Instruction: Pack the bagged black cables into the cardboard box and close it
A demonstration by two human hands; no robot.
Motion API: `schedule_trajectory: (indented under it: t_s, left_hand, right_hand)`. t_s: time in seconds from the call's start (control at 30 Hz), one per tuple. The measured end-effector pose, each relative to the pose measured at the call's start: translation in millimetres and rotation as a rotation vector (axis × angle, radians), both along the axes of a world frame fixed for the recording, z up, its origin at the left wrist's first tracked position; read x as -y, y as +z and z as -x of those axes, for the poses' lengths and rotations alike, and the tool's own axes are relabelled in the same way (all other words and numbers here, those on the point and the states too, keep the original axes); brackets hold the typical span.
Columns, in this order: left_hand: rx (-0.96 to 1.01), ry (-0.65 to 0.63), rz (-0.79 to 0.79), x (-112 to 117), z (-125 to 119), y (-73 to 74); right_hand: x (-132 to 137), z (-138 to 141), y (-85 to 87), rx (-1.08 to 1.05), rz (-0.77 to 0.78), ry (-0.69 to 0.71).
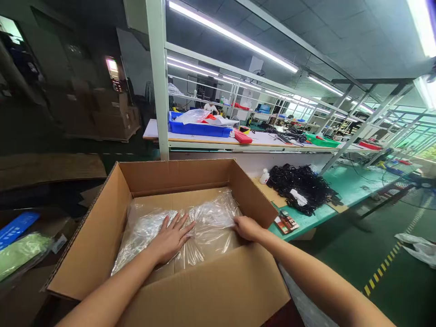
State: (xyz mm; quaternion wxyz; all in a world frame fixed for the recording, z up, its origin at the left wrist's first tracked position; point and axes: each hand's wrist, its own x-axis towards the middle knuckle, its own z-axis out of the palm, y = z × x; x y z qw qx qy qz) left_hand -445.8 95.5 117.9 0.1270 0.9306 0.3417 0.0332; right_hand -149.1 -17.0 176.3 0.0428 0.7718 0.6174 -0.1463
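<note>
An open cardboard box (pixel 204 290) stands in front of me with its flaps up. Inside it lies clear plastic film (pixel 211 215), crinkled and shiny, over a cardboard layer. My left hand (pixel 172 238) rests flat on the film near the middle, fingers spread. At the box's right inner wall, my right hand (pixel 247 228) has its fingers curled in and pinches the film's edge. Its fingertips are partly hidden. What lies under the film on the left cannot be made out.
Right of the box, a green bench (pixel 344 181) bears a heap of black cables (pixel 299 186), a white bottle (pixel 264 176) and a red-brown packet (pixel 286 222). A blue tray (pixel 200 130) sits on the shelf behind. Stacked cartons (pixel 109 113) stand far left; a fan (pixel 424 181) is at right.
</note>
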Motion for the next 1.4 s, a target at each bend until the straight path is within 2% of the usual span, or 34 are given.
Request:
schedule_trajectory:
  t_s: [0.17,0.27,0.37,0.5,0.57,0.63,0.73,0.87,0.93,1.07,1.13,1.2,1.3,1.4]
  left_hand:
    - [0.007,0.009,0.005,-19,-4,-0.2]
    - [0.017,-0.004,-0.01,-23,-4,-1.6]
    - [0.016,0.002,-0.021,-21,-3,-1.4]
    - [0.002,0.014,-0.02,-17,-2,1.2]
    - [-0.001,0.022,-0.018,-15,-2,2.7]
    - [-0.008,0.038,-0.015,-13,-3,4.8]
    - [-0.026,0.07,-0.009,-8,-6,10.0]
    - [-0.053,0.082,0.034,5,-9,19.1]
    - [-0.055,0.076,0.065,18,-7,23.0]
    - [-0.065,0.068,0.129,57,7,34.8]
    - [-0.071,0.055,0.149,73,15,45.9]
    - [-0.062,0.065,0.124,80,21,59.4]
    - [-0.047,0.194,0.003,67,26,76.2]
    - [-0.11,0.432,-0.045,50,36,79.5]
  right_hand:
    - [-28,12,-24.0,-0.042,-0.111,-0.058]
    - [-34,10,-30.6,-0.075,-0.124,-0.063]
    - [-27,6,-25.2,-0.082,-0.115,-0.065]
    - [-17,15,2.6,-0.026,-0.162,-0.068]
    - [-19,29,16.9,-0.027,-0.246,0.009]
    - [-26,44,23.1,-0.067,-0.306,0.165]
    - [-37,63,11.7,-0.147,-0.261,0.377]
    - [-42,70,-16.6,-0.226,-0.156,0.405]
    - [-39,68,-22.2,-0.255,-0.142,0.406]
    - [-23,59,-15.4,-0.303,-0.106,0.412]
    - [-9,54,-11.0,-0.329,-0.065,0.416]
    - [5,48,-9.7,-0.354,-0.027,0.417]
    - [19,44,-11.9,-0.378,-0.016,0.401]
    - [24,43,-14.1,-0.395,-0.062,0.393]
